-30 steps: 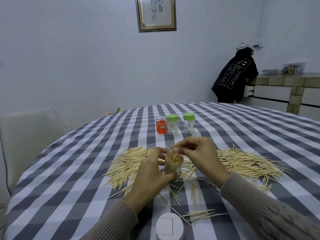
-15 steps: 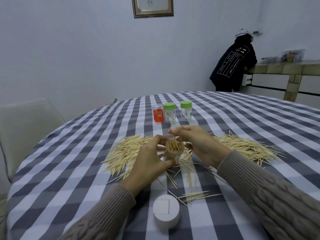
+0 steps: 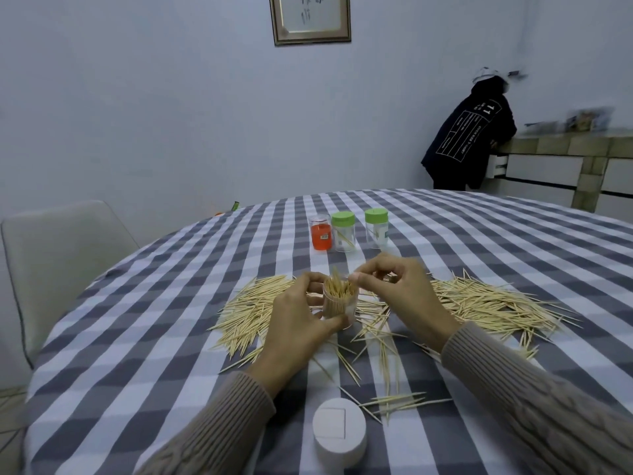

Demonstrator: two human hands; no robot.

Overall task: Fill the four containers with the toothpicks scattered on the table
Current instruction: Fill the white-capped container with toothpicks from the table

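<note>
My left hand (image 3: 301,323) grips a small clear container (image 3: 339,303) packed with upright toothpicks, held just above the checked tablecloth (image 3: 137,337). My right hand (image 3: 400,296) sits right of it, thumb and forefinger pinched at the container's rim; what they pinch is too small to tell. Loose toothpicks lie in a left pile (image 3: 253,310), a right pile (image 3: 486,303) and a scatter in front (image 3: 387,365). Farther back stand an orange container (image 3: 321,236) and two green-lidded containers (image 3: 343,231) (image 3: 376,228). A white lid (image 3: 339,430) lies near the front edge.
A pale chair (image 3: 58,255) stands left of the round table. A person in a dark jacket (image 3: 469,138) leans on a counter (image 3: 565,145) at the back right. A framed picture (image 3: 310,18) hangs on the wall.
The camera view shifted; my hands stay at the container. My right thumb and forefinger have moved down to the rim, and the toothpicks sit deeper in the container.
</note>
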